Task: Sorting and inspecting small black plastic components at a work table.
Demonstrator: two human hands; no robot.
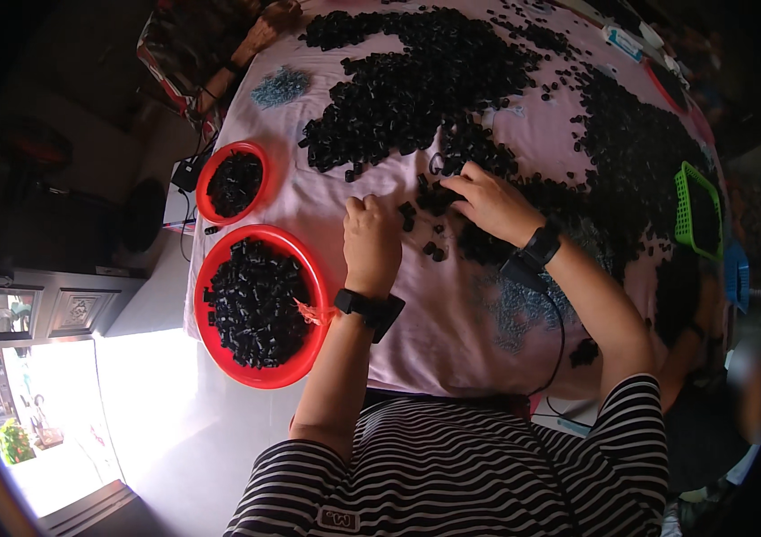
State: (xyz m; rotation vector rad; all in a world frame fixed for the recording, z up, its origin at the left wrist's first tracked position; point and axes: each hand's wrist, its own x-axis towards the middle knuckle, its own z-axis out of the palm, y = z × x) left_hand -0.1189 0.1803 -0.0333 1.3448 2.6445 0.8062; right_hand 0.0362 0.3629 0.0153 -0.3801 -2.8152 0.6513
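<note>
Small black plastic pieces [416, 80] lie heaped across the pink cloth [309, 210] on the table. My left hand [371, 243] is closed above the cloth, its fingers curled in; anything inside them is too small or hidden to make out. To its right, my right hand [492, 206] reaches over a smaller group of black pieces [436, 199], with its fingers bent and apart at the edge of that group. Left of my left forearm stands a large red basin [316, 268] full of similar black pieces.
A smaller red bowl [205, 208] of black pieces stands behind the basin. Pale blue bits lie in a small pile [280, 87] at the far left. Another person's hand [275, 25] rests at the far left edge. A green basket [685, 210] is at the right.
</note>
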